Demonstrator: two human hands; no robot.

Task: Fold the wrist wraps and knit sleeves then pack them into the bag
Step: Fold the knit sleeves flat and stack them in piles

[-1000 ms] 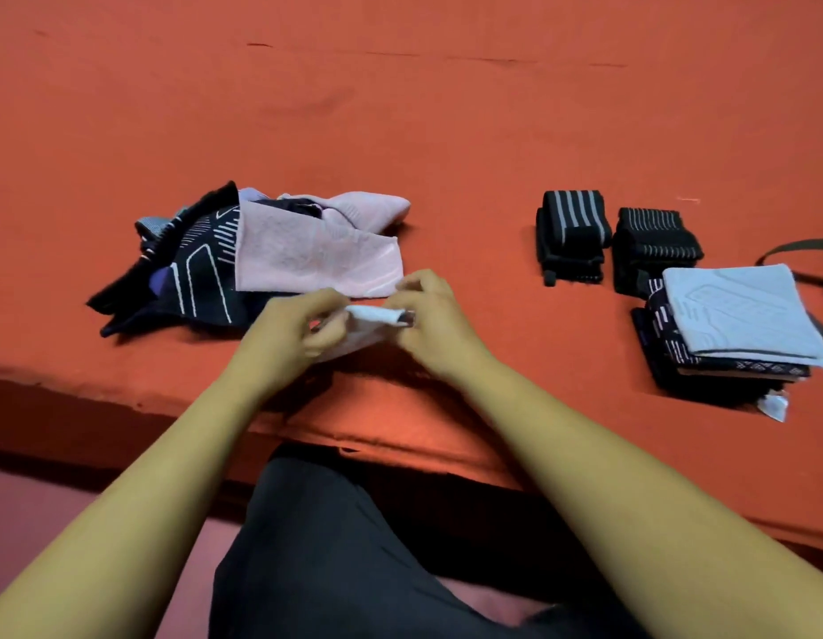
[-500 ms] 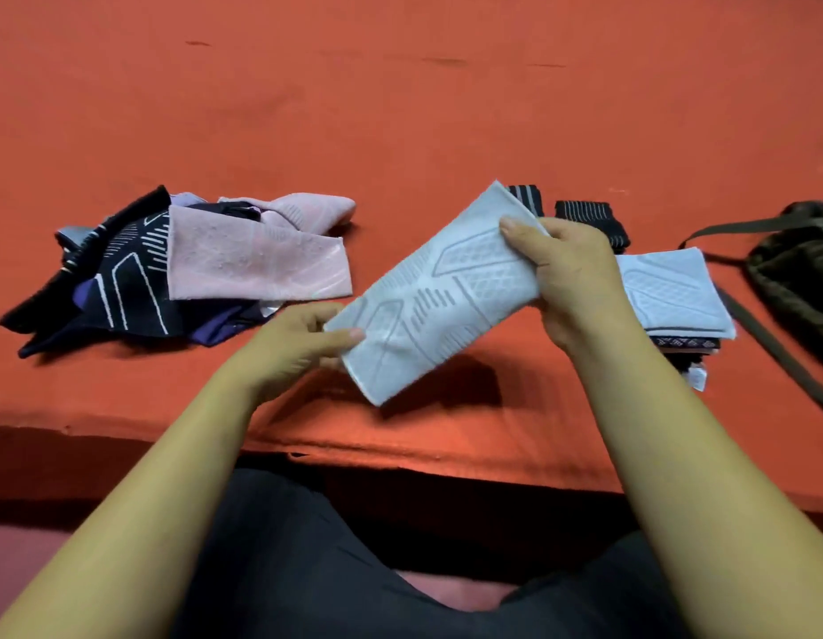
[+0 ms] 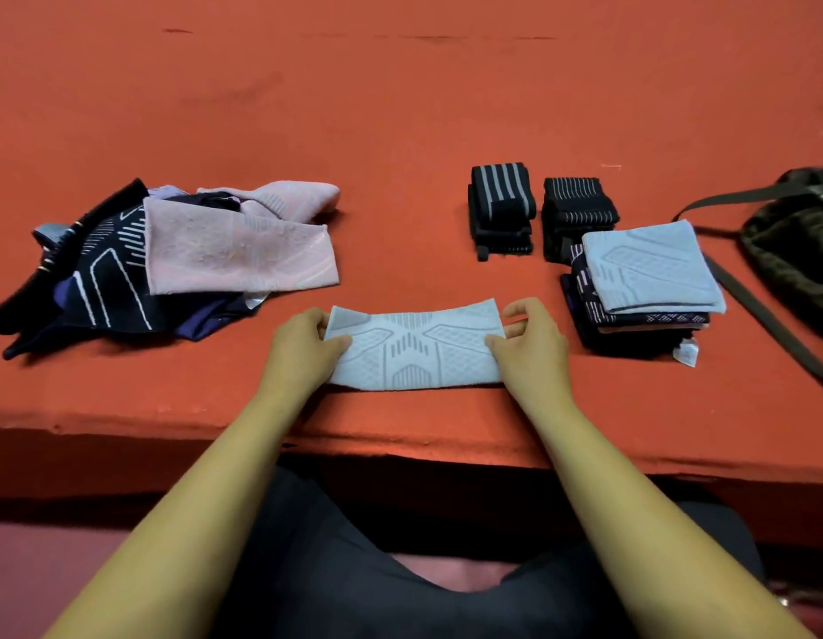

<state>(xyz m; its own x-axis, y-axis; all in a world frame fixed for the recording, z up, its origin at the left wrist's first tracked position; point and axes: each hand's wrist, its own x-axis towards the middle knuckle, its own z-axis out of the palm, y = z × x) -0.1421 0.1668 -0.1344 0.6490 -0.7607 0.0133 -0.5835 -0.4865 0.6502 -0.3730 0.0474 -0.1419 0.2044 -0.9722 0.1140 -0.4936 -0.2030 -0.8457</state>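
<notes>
1. We are sitting at a big orange table [image 3: 400, 108], and everything is lying on it.
2. A messy pile of sleeves [image 3: 123, 274], pink ones and dark ones, is lying on the left side.
3. The dark bag [image 3: 797, 251] is sitting at the far right, partly cut off, and its strap [image 3: 760, 306] is running along the table.
4. A neat stack of folded sleeves [image 3: 649, 269] is sitting just left of the bag, between it and us.
5. The light blue sleeve [image 3: 414, 348] is lying flat near the front edge, right in front of us.
6. The first wrist wrap [image 3: 502, 209] and the second wrist wrap [image 3: 578, 209] are sitting folded side by side behind the stack.
7. Our left hand [image 3: 299, 348] is pinching the light blue sleeve's left end, and our right hand [image 3: 534, 343] is pinching its right end.
</notes>
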